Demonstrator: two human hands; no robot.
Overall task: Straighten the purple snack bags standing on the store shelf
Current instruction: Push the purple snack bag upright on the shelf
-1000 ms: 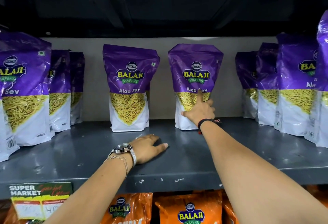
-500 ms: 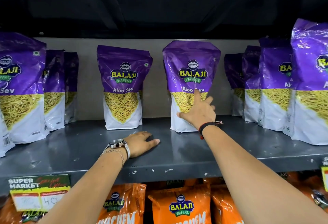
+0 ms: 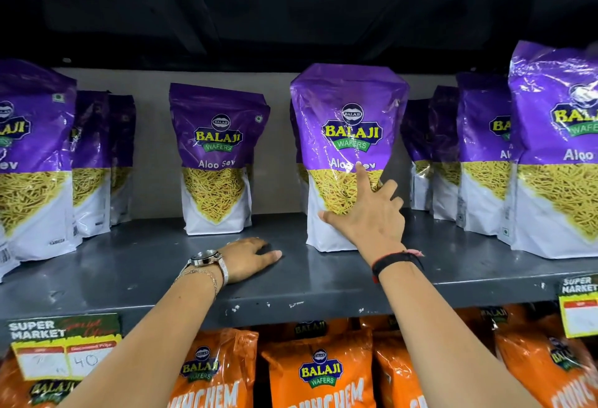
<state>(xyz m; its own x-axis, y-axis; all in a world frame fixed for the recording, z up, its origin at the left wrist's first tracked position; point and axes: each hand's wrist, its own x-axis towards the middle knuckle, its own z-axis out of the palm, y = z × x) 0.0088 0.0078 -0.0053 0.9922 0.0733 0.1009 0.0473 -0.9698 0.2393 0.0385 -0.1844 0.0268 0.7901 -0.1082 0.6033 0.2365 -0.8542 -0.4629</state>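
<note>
Purple Balaji Aloo Sev snack bags stand on a grey metal shelf (image 3: 323,281). My right hand (image 3: 369,216) holds the middle bag (image 3: 349,110) low on its front, with the thumb to the left, the index finger pointing up and the other fingers around its right edge. This bag stands upright, nearer the front than its neighbour (image 3: 216,148), which stands further back to the left. My left hand (image 3: 249,258) lies palm down on the bare shelf between those two bags and holds nothing.
A row of purple bags (image 3: 32,148) runs back at the left, another row (image 3: 556,148) at the right. Orange Balaji bags (image 3: 320,372) fill the shelf below. Price tags (image 3: 64,343) (image 3: 579,307) hang on the shelf's front edge. A dark shelf sits overhead.
The middle bag has come forward along the shelf under my right hand and looks larger. My left hand stays flat on the shelf. The view has shifted slightly right.
</note>
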